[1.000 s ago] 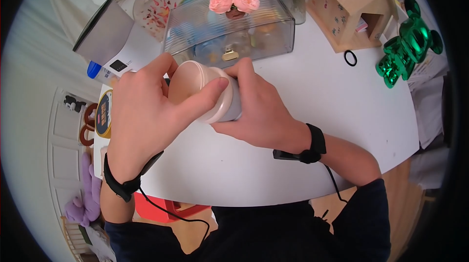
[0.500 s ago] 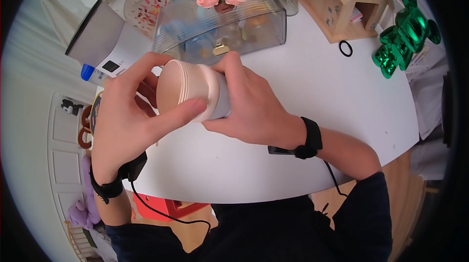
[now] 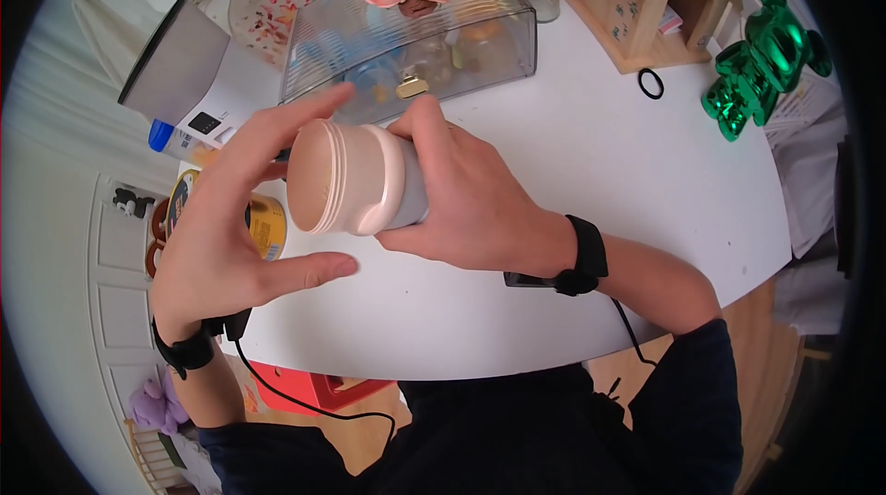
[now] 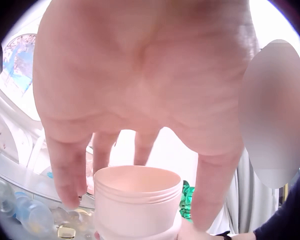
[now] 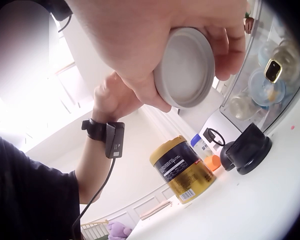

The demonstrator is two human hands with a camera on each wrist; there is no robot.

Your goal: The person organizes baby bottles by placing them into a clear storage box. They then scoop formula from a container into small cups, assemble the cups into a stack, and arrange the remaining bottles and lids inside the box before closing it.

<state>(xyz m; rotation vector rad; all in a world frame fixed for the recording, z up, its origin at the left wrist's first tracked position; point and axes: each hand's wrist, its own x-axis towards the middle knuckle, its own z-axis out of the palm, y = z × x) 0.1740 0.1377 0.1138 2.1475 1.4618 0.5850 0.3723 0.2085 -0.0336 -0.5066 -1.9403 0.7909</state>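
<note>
A pale pink cup (image 3: 355, 177) with a threaded rim and a grey lower part is tilted above the table, its open mouth facing left. My right hand (image 3: 466, 195) grips it around the grey part, and in the right wrist view its round grey base (image 5: 186, 67) shows between fingers and thumb. My left hand (image 3: 217, 237) is spread wide about the mouth, thumb and fingers apart from the rim. From the left wrist, the cup's threaded rim (image 4: 137, 195) appears below the palm, between the outstretched thumb and fingers.
A black lid with a loop (image 5: 250, 150) and a gold-and-black tin (image 5: 182, 167) stand on the white table (image 3: 609, 190). Behind are a clear box (image 3: 406, 52), a grey-and-white appliance (image 3: 175, 61), a wooden house (image 3: 646, 6) and a shiny green figure (image 3: 757, 71).
My left hand has let go of the rim, spread its fingers and moved left. My right hand keeps its grip; the cup has shifted slightly left in view.
</note>
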